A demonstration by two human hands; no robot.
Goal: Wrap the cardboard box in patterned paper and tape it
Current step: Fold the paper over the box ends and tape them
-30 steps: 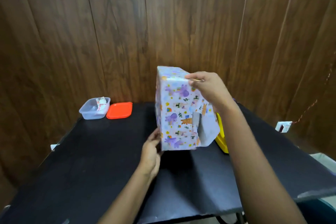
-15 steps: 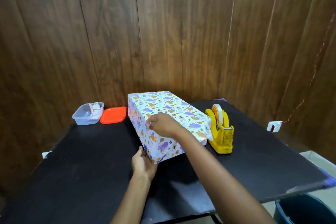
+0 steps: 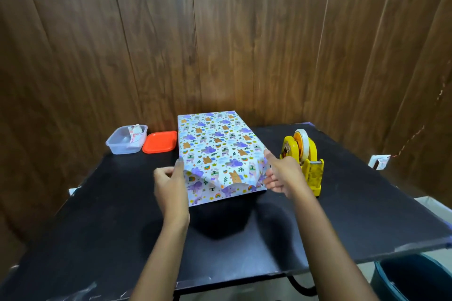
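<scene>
The cardboard box (image 3: 215,144) lies flat on the black table (image 3: 110,215), fully covered in white patterned paper with purple and orange animals. At its near end a loose flap of the paper (image 3: 220,186) overhangs and sags. My left hand (image 3: 170,183) is at the near left corner, one straight digit pressing the paper's side, the other fingers loosely curled. My right hand (image 3: 281,173) is at the near right corner, thumb up and fingertips touching the paper's edge. A yellow tape dispenser (image 3: 303,156) with a tape roll stands just right of the box.
A clear plastic tub (image 3: 126,140) with a small packet and an orange lid (image 3: 160,142) sit at the back left. Wood panelling backs the table. A dark bin (image 3: 413,278) stands below the table's right front corner.
The box, held upright a second ago, was laid flat on the table. My right hand left its top and both hands moved to the near end's two corners.
</scene>
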